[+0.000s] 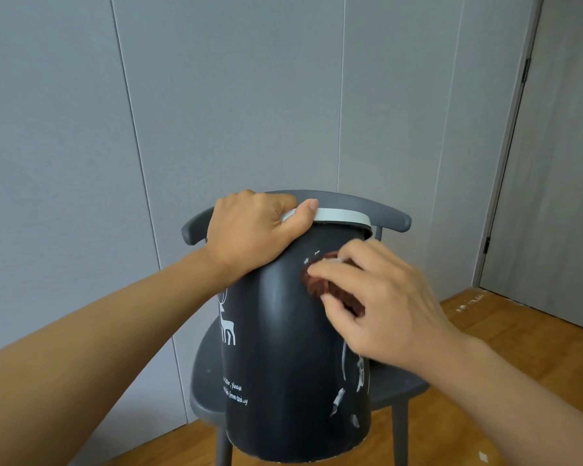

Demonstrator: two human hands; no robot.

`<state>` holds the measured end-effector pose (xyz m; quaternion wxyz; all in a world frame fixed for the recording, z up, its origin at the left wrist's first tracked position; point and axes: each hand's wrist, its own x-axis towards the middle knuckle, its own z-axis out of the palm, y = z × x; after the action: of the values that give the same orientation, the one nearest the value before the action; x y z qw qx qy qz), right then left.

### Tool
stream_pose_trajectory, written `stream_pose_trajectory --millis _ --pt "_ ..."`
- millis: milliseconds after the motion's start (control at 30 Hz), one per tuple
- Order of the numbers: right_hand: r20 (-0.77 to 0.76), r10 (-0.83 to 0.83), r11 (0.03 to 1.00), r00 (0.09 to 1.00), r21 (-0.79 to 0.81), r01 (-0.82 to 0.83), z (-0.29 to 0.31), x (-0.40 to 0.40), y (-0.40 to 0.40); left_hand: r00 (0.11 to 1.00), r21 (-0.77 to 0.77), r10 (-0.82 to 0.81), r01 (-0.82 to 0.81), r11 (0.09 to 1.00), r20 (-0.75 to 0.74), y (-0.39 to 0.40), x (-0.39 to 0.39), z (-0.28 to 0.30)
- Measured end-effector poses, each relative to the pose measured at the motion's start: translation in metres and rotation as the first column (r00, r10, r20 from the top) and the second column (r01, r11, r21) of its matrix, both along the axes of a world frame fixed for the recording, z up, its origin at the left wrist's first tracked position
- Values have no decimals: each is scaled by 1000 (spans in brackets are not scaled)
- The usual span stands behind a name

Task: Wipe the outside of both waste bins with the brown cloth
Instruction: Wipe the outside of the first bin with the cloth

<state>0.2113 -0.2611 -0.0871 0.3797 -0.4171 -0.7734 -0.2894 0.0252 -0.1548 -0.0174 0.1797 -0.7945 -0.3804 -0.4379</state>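
Observation:
A black waste bin [283,364] with a white deer print and a pale grey rim ring stands on a dark grey chair, tilted toward me. My left hand [253,230] grips the bin's rim at its upper left, thumb over the ring. My right hand [377,304] holds a bunched brown cloth [320,284] and presses it against the bin's upper right side. Most of the cloth is hidden under my fingers. Only one bin is in view.
The grey chair [394,388] stands in a room corner, its backrest just behind the bin. Grey wall panels rise behind and to the left. A closed door [552,196] is at the right. The wooden floor [505,334] spreads to the right of the chair.

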Motion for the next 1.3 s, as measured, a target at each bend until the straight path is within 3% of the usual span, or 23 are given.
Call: stream_pose_trajectory --millis 133,333,533,733,933,1133,1200,1300 --pt "-163 -75 992 984 86 90 16 -5 17 1000 4 -5 5 1000 -14 -1 3 2" --pt "19 20 998 1000 -63 -19 -3 0 -6 1000 14 -13 13 1000 -11 2 2 1" --pt "-156 -85 994 984 58 95 22 -3 17 1000 16 -14 15 1000 -18 1 7 2" --pt "82 72 991 994 -121 -62 -5 0 -3 1000 -6 -3 3 1000 -8 7 -2 1" --pt "-103 -51 995 993 76 59 27 -8 23 1000 -4 -10 10 1000 -22 6 0 2" --pt "124 122 985 985 -141 -104 -8 -6 -3 1000 -29 -18 18 999 -4 13 -6 1" --pt "156 99 990 983 -113 -82 -3 -5 -1 1000 -20 -10 10 1000 -3 12 -4 1" --pt "-26 4 999 1000 37 -3 20 -5 18 1000 -20 -2 1 1000 -11 11 -1 2"
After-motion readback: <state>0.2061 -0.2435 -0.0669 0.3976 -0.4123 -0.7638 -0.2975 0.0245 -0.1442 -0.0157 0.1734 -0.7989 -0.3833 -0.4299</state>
